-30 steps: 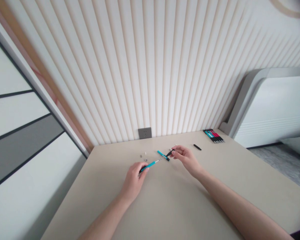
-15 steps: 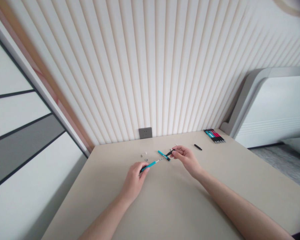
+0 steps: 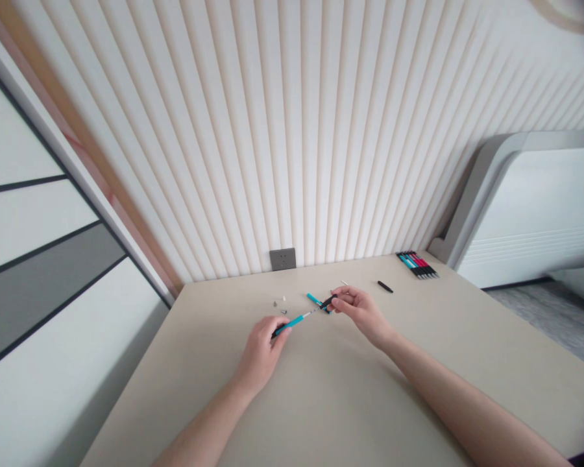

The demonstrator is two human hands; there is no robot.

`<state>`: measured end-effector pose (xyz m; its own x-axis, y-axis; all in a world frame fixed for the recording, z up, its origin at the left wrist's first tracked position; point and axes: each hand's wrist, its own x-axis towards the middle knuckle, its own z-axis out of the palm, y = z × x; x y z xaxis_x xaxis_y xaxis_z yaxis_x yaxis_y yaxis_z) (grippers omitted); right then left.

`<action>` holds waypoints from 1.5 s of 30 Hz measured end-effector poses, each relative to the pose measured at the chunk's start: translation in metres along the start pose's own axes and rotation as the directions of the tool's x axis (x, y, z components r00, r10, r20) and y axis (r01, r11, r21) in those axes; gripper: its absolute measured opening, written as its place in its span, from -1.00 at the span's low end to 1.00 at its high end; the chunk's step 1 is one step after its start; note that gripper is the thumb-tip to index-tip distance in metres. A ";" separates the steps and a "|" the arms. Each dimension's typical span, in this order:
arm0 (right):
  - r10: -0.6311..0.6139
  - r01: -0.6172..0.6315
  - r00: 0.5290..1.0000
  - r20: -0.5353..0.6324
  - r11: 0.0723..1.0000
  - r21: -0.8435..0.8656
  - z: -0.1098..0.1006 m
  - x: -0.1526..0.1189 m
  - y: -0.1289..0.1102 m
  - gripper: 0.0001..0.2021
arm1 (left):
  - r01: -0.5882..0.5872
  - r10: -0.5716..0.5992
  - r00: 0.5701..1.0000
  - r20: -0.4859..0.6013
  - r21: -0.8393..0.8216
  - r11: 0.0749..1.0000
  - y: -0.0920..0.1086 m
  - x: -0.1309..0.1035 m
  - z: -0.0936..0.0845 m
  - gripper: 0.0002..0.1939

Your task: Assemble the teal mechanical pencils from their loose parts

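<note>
Pinched in my left hand (image 3: pixel 267 338) is a teal pen barrel (image 3: pixel 292 322) with a black end and a thin refill and spring sticking out to the right. My right hand (image 3: pixel 357 310) grips a black pen part (image 3: pixel 328 301), whose tip surrounds or touches the refill's far end; which one is too small to tell. Behind that part, a second teal pen piece (image 3: pixel 314 298) lies on the table, partly hidden. Small parts (image 3: pixel 283 311) rest beyond my left hand.
A black pen piece (image 3: pixel 385 286) lies right of my right hand. Several teal, red and black pens (image 3: pixel 417 264) sit in a row at the table's back right. A dark socket (image 3: pixel 283 259) is on the ribbed wall behind the table (image 3: pixel 311 402).
The black part in my right hand has moved slightly left and down, onto or against the end of the refill. My left hand is nearly unmoved.
</note>
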<state>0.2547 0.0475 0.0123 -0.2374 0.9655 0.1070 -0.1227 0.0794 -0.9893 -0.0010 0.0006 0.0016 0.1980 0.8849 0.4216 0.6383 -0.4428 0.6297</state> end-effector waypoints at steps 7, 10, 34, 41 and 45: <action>-0.006 0.007 1.000 -0.016 1.000 0.014 0.002 0.000 -0.002 -0.64 | -0.013 0.013 1.000 0.028 -0.004 1.000 0.004 -0.001 -0.002 -0.77; -0.010 0.010 1.000 -0.029 1.000 0.008 0.004 -0.001 -0.005 -0.64 | -0.031 0.031 0.998 0.046 0.001 1.000 0.004 -0.001 -0.001 -0.78; 0.028 -0.036 0.981 0.190 0.999 0.041 0.016 -0.011 0.000 -0.72 | -0.122 0.122 0.991 0.052 0.000 0.992 0.003 -0.003 0.000 -0.88; 0.044 -0.043 0.980 0.195 0.999 -0.010 0.015 -0.012 0.001 -0.70 | -0.158 0.158 0.987 0.037 -0.004 0.988 0.002 -0.003 -0.003 -0.90; 0.069 -0.056 0.979 0.190 0.996 -0.074 0.015 -0.012 0.000 -0.68 | -0.172 0.172 0.985 0.016 -0.010 0.985 0.002 -0.002 -0.003 -0.90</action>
<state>0.2433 0.0322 0.0121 -0.4241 0.9039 0.0553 -0.0373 0.0436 -0.9984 -0.0028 -0.0029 0.0041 0.3172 0.7976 0.5130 0.5870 -0.5900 0.5544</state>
